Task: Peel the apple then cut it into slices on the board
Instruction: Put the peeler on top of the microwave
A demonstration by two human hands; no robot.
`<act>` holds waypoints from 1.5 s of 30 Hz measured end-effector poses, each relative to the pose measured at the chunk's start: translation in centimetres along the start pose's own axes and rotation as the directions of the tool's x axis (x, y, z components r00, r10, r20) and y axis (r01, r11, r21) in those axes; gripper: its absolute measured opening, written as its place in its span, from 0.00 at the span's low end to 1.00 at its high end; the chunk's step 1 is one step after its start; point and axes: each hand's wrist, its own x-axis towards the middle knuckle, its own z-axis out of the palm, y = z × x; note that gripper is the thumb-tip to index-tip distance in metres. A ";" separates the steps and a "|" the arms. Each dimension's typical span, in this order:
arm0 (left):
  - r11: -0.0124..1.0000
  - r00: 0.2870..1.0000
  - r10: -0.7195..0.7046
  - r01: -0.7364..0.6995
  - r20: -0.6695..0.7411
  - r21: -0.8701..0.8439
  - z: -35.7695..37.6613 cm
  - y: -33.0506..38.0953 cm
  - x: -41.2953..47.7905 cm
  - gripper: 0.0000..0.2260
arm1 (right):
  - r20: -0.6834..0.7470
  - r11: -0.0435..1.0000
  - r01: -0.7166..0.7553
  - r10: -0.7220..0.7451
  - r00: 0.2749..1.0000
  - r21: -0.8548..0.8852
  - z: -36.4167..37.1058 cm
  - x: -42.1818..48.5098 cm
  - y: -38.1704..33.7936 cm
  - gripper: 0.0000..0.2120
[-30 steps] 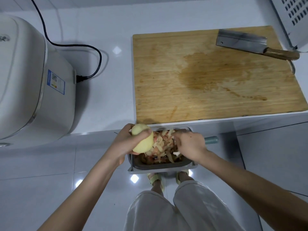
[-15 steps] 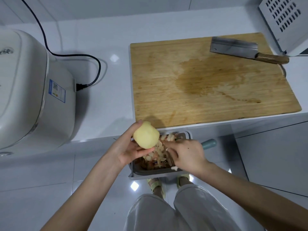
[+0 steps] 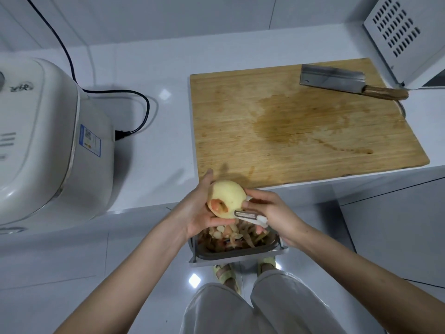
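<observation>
**Red patch of skin on the apple: peeling step not yet closed**

Obs. 1. The apple (image 3: pixel 227 197) is held in the air in front of the desk (image 3: pixel 156 141) edge, over a metal bin (image 3: pixel 237 255) heaped with peelings. It is not on the board (image 3: pixel 301 126). The flesh is pale yellow nearly all round, with one reddish strip low on its left side.

Obs. 2. The left hand (image 3: pixel 197 209) cradles the apple from the left and below, fingers (image 3: pixel 206 182) curled round it. The right hand (image 3: pixel 274 210) grips a small peeler (image 3: pixel 250 216), whose blade end lies against the apple's lower right flank, just beside the red strip.

Obs. 3. The board lies flat on the desk and carries only a damp stain and a cleaver (image 3: pixel 349 84) at its far right corner. The cleaver's wooden handle points toward a white vented appliance (image 3: pixel 404 37). A rice cooker (image 3: pixel 48 141) stands well to the left.

Judgement: the step is late peeling, with slicing not begun.

The next move calls for a small turn of the apple to bring the strip under the blade, then one short stroke. After that the peeler goes down, the apple goes onto the board and the cleaver is taken up. Bare flesh is likely slippery, so a firm hold is needed.
</observation>
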 end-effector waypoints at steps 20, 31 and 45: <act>0.907 0.950 0.312 -0.300 0.007 0.296 10.7 5.5 5.3 0.06 | -0.507 0.853 -0.032 -0.279 0.816 -0.521 -19.5 3.5 -3.6 0.11; 0.898 0.924 0.359 -0.303 -0.135 0.319 26.1 12.5 14.8 0.15 | -0.444 0.497 0.024 -0.795 0.413 -0.868 -41.3 5.4 -15.3 0.13; 0.860 0.871 0.468 -0.409 -0.150 0.304 35.6 18.5 14.9 0.20 | -0.469 0.379 -0.304 -0.821 0.326 -0.874 -56.4 7.5 -26.2 0.11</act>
